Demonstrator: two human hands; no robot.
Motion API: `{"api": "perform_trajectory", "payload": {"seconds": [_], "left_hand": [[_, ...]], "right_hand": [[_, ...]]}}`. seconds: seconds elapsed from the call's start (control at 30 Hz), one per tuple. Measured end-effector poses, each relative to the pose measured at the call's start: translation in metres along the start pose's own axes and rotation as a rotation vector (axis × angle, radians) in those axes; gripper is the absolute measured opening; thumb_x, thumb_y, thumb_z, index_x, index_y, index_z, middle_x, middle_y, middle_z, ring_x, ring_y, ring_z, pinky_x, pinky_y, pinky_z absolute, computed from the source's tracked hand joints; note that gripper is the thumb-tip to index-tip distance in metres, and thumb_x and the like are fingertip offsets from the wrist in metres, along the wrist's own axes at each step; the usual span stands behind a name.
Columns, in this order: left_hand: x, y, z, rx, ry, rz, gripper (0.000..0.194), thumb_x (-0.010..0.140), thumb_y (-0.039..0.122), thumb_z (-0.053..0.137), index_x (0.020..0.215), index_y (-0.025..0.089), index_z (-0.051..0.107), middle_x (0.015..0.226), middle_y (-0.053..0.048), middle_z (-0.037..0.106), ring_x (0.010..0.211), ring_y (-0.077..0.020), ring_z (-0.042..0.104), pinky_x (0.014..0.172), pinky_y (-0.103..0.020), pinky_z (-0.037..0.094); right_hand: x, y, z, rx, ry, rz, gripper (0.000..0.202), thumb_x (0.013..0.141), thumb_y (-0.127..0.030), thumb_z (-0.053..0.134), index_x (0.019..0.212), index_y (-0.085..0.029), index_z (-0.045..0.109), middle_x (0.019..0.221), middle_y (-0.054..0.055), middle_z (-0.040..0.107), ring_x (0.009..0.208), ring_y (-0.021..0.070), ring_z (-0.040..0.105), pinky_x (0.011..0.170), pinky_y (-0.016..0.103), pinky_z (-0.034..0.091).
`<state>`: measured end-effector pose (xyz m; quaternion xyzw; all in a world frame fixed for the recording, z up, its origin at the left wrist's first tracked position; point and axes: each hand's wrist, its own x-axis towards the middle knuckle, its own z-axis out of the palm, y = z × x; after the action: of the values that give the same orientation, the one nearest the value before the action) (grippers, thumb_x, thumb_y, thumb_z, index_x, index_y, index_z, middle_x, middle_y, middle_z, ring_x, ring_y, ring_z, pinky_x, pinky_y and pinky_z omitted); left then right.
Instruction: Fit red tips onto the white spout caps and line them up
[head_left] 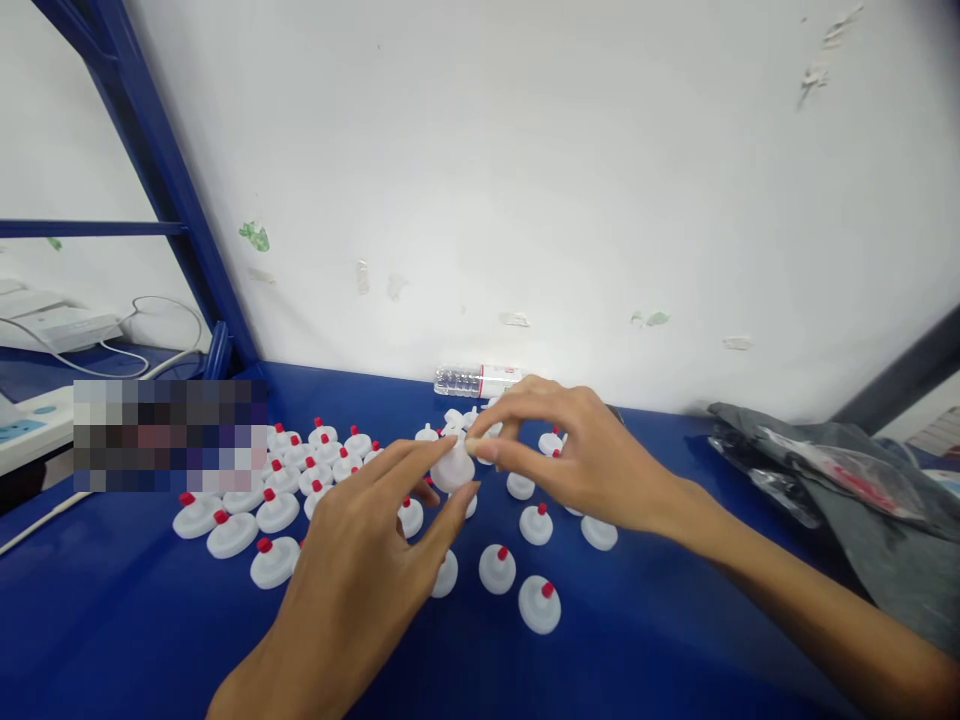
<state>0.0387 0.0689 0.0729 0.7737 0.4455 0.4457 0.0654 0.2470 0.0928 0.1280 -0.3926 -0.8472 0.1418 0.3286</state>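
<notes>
Near the centre, my left hand (375,540) grips a white round lid with a spout (453,468) by its rim, between thumb and fingers. My right hand (559,440) is closed in a pinch at the spout's tip, and its fingertips hide whatever is on that tip. Under and around both hands lie several similar white lids, many with a small red cap on the spout, such as one lid (540,606) in front and another lid (497,570) beside it. Some paler lids without visible red (454,417) sit behind the hands.
A clear plastic bottle (459,381) lies against the white wall (525,200). Left of my hands, a group of red-capped lids (277,511) covers the blue table (135,620), near a power strip (37,425) and cables. Grey plastic bags (847,510) lie at the right.
</notes>
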Motion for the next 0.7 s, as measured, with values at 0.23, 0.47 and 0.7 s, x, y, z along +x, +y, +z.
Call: {"api": "perform_trajectory", "payload": {"seconds": [0.23,0.47,0.7], "left_hand": [[0.009,-0.013,-0.024,0.056,0.146,-0.077,0.032,0.090,0.043,0.070,0.119,0.029,0.071,0.075,0.006,0.071,0.042,-0.0093,0.057,0.048,-0.026,0.049],[0.017,-0.020,-0.026,0.102,0.159,-0.061,0.033,0.092,0.046,0.066,0.115,0.024,0.072,0.069,0.006,0.070,0.042,-0.0122,0.057,0.053,-0.029,0.052],[0.014,-0.023,-0.019,0.093,0.125,-0.037,0.030,0.092,0.039,0.067,0.116,0.022,0.072,0.069,0.006,0.071,0.034,-0.0099,0.048,0.044,-0.028,0.045]], "right_hand": [[0.014,0.058,-0.010,-0.463,-0.175,0.131,0.017,0.097,-0.026,0.062,0.104,-0.021,0.076,0.099,0.006,0.079,0.098,0.0274,0.068,0.085,0.040,0.048],[0.046,0.086,0.004,-0.395,-0.455,0.291,0.015,0.082,-0.021,0.076,0.096,-0.020,0.079,0.085,0.004,0.080,0.080,0.0216,0.073,0.068,0.028,0.051],[0.046,0.088,0.014,-0.399,-0.484,0.340,0.005,0.078,-0.016,0.078,0.081,-0.019,0.080,0.078,0.004,0.079,0.076,0.0205,0.072,0.061,0.026,0.046]]}}
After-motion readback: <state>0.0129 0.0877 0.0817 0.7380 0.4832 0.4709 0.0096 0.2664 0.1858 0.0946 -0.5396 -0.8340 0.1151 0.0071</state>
